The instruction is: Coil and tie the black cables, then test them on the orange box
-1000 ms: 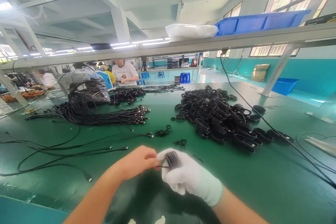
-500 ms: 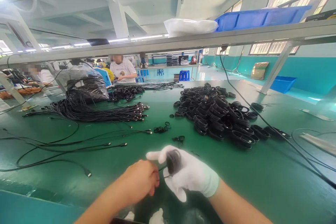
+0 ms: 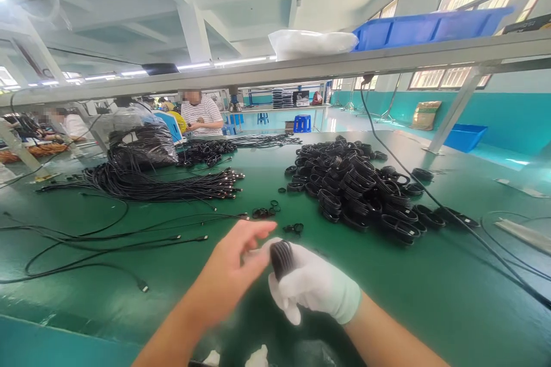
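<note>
My right hand (image 3: 307, 281), in a white glove, is closed around a coiled black cable (image 3: 282, 259) above the green table. My left hand (image 3: 235, 266) is bare and open, its fingers stretched out just left of the coil. Its thumb comes close to the gloved fingers; whether they touch I cannot tell. Just beyond the left fingertips lie small black loops (image 3: 293, 229), with another little cluster of loops (image 3: 266, 211) behind. Several loose cables with metal plugs (image 3: 144, 285) stretch across the table on the left.
A large heap of coiled black cables (image 3: 353, 183) covers the table's right side. Back left lie a bundle of straight cables (image 3: 172, 186) and a stuffed plastic bag (image 3: 142, 140). A shelf beam (image 3: 241, 75) crosses overhead; a hanging cord (image 3: 413, 175) runs down right. Another person (image 3: 201, 112) sits beyond.
My left hand has come away from the coil's lower left side, moved up and forward, and opened its fingers. My right hand keeps the coil, turned slightly.
</note>
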### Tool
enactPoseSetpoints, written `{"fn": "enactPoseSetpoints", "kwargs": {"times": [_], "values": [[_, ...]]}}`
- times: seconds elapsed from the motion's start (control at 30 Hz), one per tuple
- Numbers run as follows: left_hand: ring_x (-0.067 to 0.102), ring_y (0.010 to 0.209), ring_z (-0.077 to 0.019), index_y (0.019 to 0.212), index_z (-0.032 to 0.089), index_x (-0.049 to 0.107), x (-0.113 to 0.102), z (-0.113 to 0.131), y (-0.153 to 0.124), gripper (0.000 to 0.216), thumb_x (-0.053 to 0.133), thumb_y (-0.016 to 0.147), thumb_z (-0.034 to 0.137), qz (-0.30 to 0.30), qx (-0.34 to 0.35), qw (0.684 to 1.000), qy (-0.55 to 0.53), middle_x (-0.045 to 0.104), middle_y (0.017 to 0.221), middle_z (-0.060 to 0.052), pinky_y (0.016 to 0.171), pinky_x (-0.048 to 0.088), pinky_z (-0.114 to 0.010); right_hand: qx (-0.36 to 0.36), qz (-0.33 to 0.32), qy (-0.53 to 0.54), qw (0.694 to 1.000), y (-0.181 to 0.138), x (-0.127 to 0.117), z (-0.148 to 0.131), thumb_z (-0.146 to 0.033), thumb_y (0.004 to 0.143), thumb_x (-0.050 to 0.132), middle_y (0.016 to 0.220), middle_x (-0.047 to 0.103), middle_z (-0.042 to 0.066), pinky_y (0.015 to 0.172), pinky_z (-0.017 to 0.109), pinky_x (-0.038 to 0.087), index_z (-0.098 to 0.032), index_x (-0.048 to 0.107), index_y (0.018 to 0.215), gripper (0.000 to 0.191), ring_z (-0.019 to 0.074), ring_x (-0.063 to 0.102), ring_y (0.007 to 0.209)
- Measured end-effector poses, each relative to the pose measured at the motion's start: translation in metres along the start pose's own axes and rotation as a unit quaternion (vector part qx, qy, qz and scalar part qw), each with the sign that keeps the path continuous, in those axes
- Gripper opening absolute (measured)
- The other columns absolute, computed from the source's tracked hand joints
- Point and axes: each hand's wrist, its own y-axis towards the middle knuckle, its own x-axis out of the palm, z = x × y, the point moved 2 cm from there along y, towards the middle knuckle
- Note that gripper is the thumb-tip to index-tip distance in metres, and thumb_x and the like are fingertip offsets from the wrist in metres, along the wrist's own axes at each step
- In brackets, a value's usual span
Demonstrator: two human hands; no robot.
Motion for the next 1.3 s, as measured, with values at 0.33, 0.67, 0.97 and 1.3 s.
{"fn": "enactPoseSetpoints", "kwargs": {"times": [0.33,0.67,0.97,1.3], "values": [[0.057,0.077,-0.0148,0.094,0.027,0.069,0.015,-0.008,0.003,0.037,0.044,0.076,0.007,0.081,0.043,0.990,0.108,0.060,0.086,0.000,0.068,0.044,-0.025,-0.004,-0.044,0.145,0.988,0.011,-0.005,0.023,-0.057,0.066,0.067,0.068,0.062,0.001,0.034,0.015,0.038,-0.013,0.052,0.094,0.054,0.0080,0.053,0.044],[0.056,0.070,-0.0170,0.116,0.029,0.055,-0.016,0.007,0.007,0.040,0.051,0.078,0.042,0.041,-0.064,0.975,0.210,0.060,0.090,0.000,0.066,0.043,-0.029,-0.013,-0.051,0.146,0.988,0.009,-0.016,0.018,-0.060,0.078,0.049,0.092,0.063,0.007,0.043,0.020,0.042,-0.016,0.050,0.106,0.052,0.0104,0.056,0.056],[0.059,0.063,-0.0179,0.099,0.027,0.058,-0.051,-0.088,-0.026,0.031,0.039,0.084,0.046,0.114,-0.135,0.934,0.309,0.059,0.082,0.001,0.061,0.042,-0.029,0.013,0.379,-0.434,0.817,-0.022,-0.041,-0.059,-0.048,0.085,0.045,0.094,0.063,0.014,0.063,0.034,0.052,-0.012,0.038,0.126,0.055,0.0175,0.062,0.068],[0.061,0.067,-0.0142,0.093,0.027,0.060,-0.065,-0.130,-0.086,0.024,0.037,0.087,0.030,0.153,-0.171,0.901,0.367,0.064,0.096,0.000,0.063,0.043,-0.026,0.084,0.503,-0.713,0.482,-0.017,-0.121,-0.117,-0.045,0.082,0.048,0.114,0.056,0.022,0.088,0.049,0.031,-0.013,0.049,0.124,0.053,0.0391,0.044,0.111]]}}
